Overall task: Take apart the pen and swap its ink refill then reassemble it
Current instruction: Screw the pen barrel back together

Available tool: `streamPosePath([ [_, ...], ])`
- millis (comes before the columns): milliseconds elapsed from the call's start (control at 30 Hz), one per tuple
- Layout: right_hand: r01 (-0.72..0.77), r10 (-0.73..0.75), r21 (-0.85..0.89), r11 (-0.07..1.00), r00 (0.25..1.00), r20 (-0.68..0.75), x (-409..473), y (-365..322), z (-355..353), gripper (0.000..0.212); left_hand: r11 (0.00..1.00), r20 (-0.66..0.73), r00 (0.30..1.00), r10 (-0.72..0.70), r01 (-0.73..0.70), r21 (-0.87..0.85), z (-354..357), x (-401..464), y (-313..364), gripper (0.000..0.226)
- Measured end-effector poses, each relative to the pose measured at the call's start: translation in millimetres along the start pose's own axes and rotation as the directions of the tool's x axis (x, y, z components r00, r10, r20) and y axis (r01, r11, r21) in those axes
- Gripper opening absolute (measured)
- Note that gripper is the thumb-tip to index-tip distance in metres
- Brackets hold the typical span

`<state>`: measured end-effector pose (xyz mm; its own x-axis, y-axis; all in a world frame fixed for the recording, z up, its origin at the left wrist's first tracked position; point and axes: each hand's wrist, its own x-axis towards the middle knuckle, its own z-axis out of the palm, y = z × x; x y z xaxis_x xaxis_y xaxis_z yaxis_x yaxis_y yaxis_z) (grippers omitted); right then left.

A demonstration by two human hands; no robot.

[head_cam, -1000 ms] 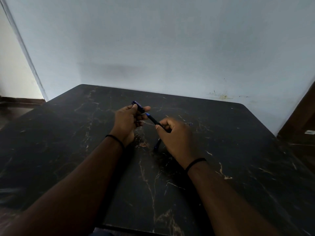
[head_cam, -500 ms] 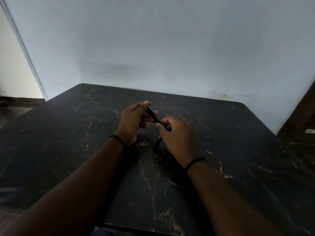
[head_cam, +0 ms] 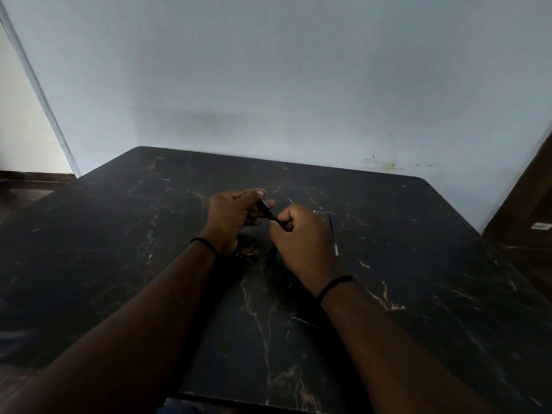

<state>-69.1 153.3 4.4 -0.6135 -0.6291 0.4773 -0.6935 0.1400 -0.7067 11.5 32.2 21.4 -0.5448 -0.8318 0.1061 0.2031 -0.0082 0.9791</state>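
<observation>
Right now I see both hands meeting near the middle of the frame, above a dark marbled table (head_cam: pixel 418 264). My left hand (head_cam: pixel 231 218) has its fingers curled round a dark pen (head_cam: pixel 266 209), whose short visible stretch slants down to the right between the two hands; a small blue glint shows at its upper end by the left thumb. My right hand (head_cam: pixel 301 237) is curled into a fist just beside the left, its thumb and forefinger pinching the lower end of that same pen, so both hands are clamped on it. How much of the pen sits inside each fist I cannot tell, nor whether it is in one piece or two

Just right of my right hand a thin refill (head_cam: pixel 334 234) lies on the table, running nearly straight up and down the frame, bluish at the top and pale at the lower tip. Below the gap between my hands, a dark piece (head_cam: pixel 271 253) rests on the table, too dim to tell what it is

Each wrist wears a thin black band: left (head_cam: pixel 206 245), right (head_cam: pixel 333 286). A pale blue-grey wall (head_cam: pixel 283 85) fills the upper half of the frame, with a few yellowish marks at its foot on the right
</observation>
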Motion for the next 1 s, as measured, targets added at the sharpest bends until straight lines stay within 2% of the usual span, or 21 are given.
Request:
streamPosePath([
  [267, -0.019, 0.019, -0.006, 1.000, 0.999, -0.046, -5, -8, 3, 0.018, 0.999, 0.006, 0.999, 0.033, -0.033, -0.026, 8, 1, -2, 0.014],
  [533, -0.044, 0.041, -0.028, 0.999, 0.996, -0.081, -6, -8, 8, 0.016, 0.999, 0.060, 0.998, 0.033, -0.031, -0.044, 9, -3, -2, 0.031],
  [667, -0.053, 0.052, -0.021, 0.998, 0.997, -0.055, -4, -8, 6, 0.012, 0.998, 0.067, 0.996, 0.059, -0.057, -0.030, 12, -3, -2, 0.041],
  [767, -0.044, 0.046, 0.022, 0.999, 0.997, -0.069, -3, -9, 6, 0.010, 0.997, 0.017, 0.997, 0.078, -0.078, 0.009, 12, -3, -1, 0.031],
  [833, -0.034, 0.036, 0.030, 0.999, 0.996, -0.078, -3, -9, 6, 0.011, 0.994, -0.003, 0.996, 0.094, -0.093, 0.060, 13, -3, -2, 0.033],
  [1000, -0.035, 0.037, 0.031, 0.999, 0.997, -0.071, -3, -9, 6, 0.014, 0.993, 0.002, 0.996, 0.094, -0.094, 0.067, 16, -9, 0, 0.020],
])
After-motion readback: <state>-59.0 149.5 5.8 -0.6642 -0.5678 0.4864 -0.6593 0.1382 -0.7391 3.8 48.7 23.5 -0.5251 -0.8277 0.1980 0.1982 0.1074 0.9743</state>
